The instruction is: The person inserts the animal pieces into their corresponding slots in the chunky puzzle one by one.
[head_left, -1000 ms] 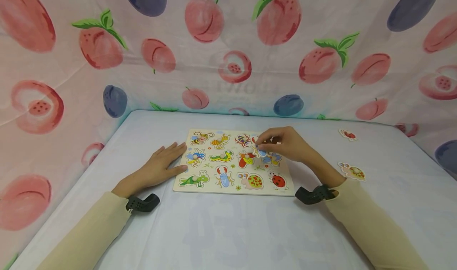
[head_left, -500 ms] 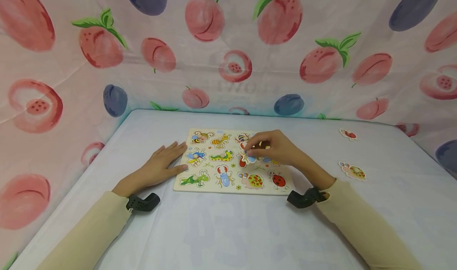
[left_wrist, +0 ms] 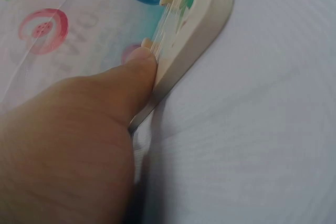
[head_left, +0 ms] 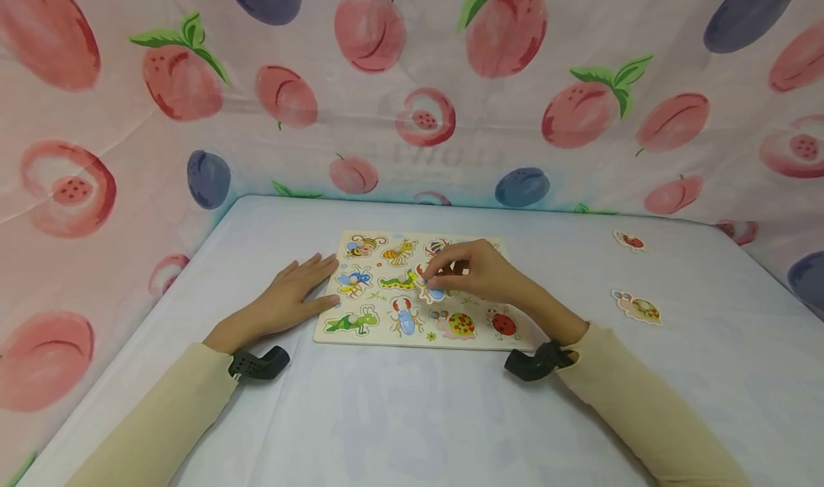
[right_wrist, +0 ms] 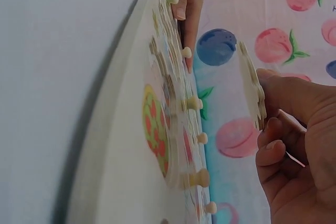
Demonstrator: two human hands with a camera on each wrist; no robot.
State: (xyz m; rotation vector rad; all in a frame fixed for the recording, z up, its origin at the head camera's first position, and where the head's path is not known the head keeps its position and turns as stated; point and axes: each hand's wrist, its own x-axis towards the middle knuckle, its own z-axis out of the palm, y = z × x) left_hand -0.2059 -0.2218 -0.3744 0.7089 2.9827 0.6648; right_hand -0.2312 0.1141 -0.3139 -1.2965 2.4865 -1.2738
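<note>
A pale wooden knob puzzle board [head_left: 384, 333] with insect pictures lies on the white-covered table. My left hand [head_left: 277, 305] rests at its left edge, fingers straight, the thumb at the board's rim in the left wrist view. Between thumb and fingers, my right hand [head_left: 479, 272] pinches a blue stag beetle puzzle piece [head_left: 433, 292] with red pincers. In the right wrist view this piece [right_wrist: 250, 85] is raised off the board, its plain back towards the board. A matching stag beetle picture [head_left: 405, 320] shows in the board's front row. The right hand hides part of the upper rows.
Right of the board lie a ladybird piece [head_left: 631, 242] at the back and a snail piece [head_left: 637, 308] nearer. Several knobbed pieces, such as the grasshopper [head_left: 352, 321], sit on the board. A fruit-printed cloth [head_left: 476, 126] hangs behind the table.
My right hand has moved left over the board with the stag beetle piece, from the upper right to above the middle. The left hand has stayed in place.
</note>
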